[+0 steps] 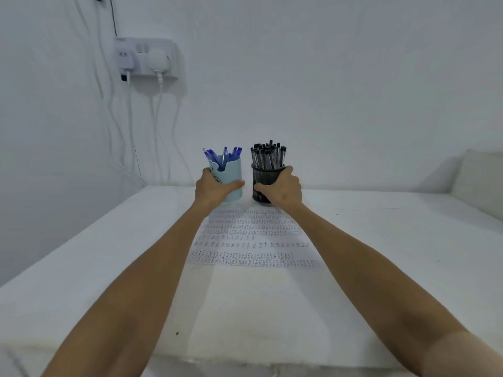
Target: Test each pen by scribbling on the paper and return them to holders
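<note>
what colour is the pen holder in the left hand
Light blue holder, gripped by the left hand; seen in the head view.

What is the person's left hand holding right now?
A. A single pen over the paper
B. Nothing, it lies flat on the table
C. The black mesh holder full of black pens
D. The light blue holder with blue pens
D: the left hand wraps round the light blue holder of blue pens, while the right hand grips the black mesh holder.

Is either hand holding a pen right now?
No. The left hand grips the light blue holder and the right hand grips the black mesh holder; all pens stand inside the holders.
</note>
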Demonstrator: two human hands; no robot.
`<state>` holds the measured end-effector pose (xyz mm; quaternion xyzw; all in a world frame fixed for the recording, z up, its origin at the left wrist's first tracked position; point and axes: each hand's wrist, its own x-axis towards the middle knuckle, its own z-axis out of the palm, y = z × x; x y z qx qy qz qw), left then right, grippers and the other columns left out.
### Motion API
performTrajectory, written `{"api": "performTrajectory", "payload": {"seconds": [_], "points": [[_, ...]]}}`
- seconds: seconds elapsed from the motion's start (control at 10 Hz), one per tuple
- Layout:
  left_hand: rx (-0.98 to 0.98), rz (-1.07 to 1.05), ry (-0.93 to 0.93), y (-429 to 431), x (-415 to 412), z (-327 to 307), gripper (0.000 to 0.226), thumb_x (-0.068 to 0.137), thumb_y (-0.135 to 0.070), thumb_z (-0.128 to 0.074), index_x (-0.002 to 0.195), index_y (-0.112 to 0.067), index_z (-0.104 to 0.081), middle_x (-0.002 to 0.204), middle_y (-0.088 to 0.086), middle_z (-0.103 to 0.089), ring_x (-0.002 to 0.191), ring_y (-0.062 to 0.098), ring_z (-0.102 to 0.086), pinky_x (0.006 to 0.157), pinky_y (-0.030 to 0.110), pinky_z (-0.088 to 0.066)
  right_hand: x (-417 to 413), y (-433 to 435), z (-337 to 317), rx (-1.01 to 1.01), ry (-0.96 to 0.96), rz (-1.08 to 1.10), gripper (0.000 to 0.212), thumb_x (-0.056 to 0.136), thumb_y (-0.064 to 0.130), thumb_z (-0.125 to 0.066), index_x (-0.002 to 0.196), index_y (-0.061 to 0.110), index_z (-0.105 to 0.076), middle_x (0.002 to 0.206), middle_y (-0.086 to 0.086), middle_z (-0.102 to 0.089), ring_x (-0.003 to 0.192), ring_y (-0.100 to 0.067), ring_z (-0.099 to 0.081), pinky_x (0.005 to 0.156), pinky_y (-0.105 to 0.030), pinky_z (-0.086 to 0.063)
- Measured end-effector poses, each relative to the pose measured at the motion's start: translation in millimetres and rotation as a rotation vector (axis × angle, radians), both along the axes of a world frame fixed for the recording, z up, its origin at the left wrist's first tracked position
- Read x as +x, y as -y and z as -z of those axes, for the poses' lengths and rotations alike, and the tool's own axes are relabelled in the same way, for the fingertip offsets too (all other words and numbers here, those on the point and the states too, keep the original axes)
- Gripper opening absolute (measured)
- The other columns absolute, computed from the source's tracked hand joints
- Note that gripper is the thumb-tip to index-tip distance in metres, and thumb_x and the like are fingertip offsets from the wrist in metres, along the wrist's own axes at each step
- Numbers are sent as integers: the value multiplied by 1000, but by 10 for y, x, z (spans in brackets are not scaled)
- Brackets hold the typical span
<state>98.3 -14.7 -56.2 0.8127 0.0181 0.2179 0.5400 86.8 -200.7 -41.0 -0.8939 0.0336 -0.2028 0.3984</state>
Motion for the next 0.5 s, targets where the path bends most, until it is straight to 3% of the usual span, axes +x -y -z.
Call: {"api": "performTrajectory", "payload": {"seconds": [0.2, 0.3, 0.4, 0.5], "points": [[28, 25, -17, 123, -175, 123, 87, 68, -42, -95, 135, -12, -50, 125, 2, -62, 110, 22, -61, 83, 33, -54, -274, 16, 105, 23, -13, 16, 82, 74, 47, -82, 130, 5, -40, 121, -12, -61, 107, -31, -64, 77, -38, -55], [36, 35, -49, 118, -208, 216, 86, 69, -38, -95, 135, -10, -48, 127, 5, -61, 111, 23, -60, 86, 35, -54, -340, 8, 178, -4, -1, 16, 82, 73, 46, -83, 129, 5, -39, 124, -13, -61, 108, -31, -63, 82, -43, -58], [13, 116, -136, 97, -304, 172, 102, 57, -56, -96, 136, -12, -49, 127, 5, -63, 113, 23, -63, 83, 32, -57, -472, 39, 69, -104, -110, -18, 86, 75, 49, -83, 132, 3, -37, 127, -14, -59, 114, -33, -61, 84, -41, -55], [94, 193, -293, 57, -548, -5, 97, 69, -63, -87, 140, -9, -50, 134, 10, -62, 110, 21, -61, 83, 31, -53, -828, 166, -19, -348, -109, -46, 77, 84, 56, -73, 134, 5, -42, 131, -12, -54, 119, -31, -55, 87, -39, -49]]}}
